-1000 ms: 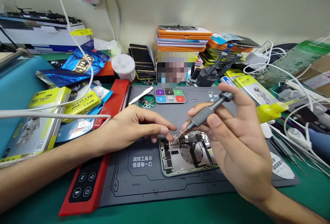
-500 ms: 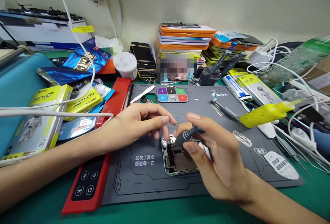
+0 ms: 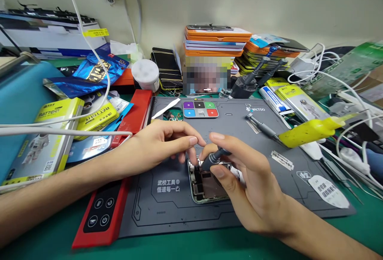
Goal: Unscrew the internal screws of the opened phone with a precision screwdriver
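Note:
An opened smartphone [image 3: 211, 186] lies on the dark grey work mat [image 3: 167, 208], its inner parts exposed. My right hand [image 3: 254, 180] grips a dark grey screwdriver [image 3: 213, 159] between thumb and fingers, tilted over the phone's upper left part. The screwdriver's tip is hidden. My left hand [image 3: 170, 142] is loosely curled with its fingers apart, the fingertips at the phone's far left corner; I see nothing held in it, and cannot tell whether a fingertip touches the phone. Part of the phone is covered by my right hand.
A second screwdriver [image 3: 263, 127], a yellow bottle [image 3: 311, 133] and a razor blade [image 3: 282, 160] lie to the right. Behind sit a coloured screw tray [image 3: 200, 109], a small circuit board [image 3: 175, 115] and a white spudger [image 3: 166, 108]. A red device [image 3: 112, 228] borders the mat's left side.
My right hand's index finger has shifted slightly left and the screwdriver has turned a little in its grip. My left hand stays nearly still.

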A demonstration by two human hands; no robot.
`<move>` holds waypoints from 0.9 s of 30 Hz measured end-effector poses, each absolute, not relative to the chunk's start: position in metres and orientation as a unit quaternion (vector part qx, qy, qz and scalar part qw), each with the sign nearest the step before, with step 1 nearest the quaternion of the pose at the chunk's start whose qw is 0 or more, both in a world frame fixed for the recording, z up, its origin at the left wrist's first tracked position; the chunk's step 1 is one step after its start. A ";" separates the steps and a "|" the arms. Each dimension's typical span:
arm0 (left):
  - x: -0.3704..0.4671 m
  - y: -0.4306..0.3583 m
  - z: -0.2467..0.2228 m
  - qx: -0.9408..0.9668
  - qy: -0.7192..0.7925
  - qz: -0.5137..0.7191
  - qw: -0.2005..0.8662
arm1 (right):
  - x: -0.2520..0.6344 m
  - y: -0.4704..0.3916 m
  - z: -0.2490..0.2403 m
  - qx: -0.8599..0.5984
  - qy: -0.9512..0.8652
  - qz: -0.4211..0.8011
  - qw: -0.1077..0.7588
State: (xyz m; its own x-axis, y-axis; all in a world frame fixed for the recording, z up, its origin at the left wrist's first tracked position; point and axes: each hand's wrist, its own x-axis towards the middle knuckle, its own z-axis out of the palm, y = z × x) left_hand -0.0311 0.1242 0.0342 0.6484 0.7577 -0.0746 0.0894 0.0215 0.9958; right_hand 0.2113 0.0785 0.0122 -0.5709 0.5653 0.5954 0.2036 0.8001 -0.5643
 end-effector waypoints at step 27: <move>-0.028 0.123 0.040 0.665 0.354 0.244 0.611 | 0.219 0.078 0.038 -0.259 -0.881 0.142 0.370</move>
State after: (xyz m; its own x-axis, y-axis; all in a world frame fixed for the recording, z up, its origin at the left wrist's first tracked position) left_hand -0.0278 0.1233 0.0403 0.6309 0.7683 -0.1082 0.1729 -0.0033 0.9849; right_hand 0.2189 0.0776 0.0384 -0.5914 0.5616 0.5786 0.3512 0.8254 -0.4421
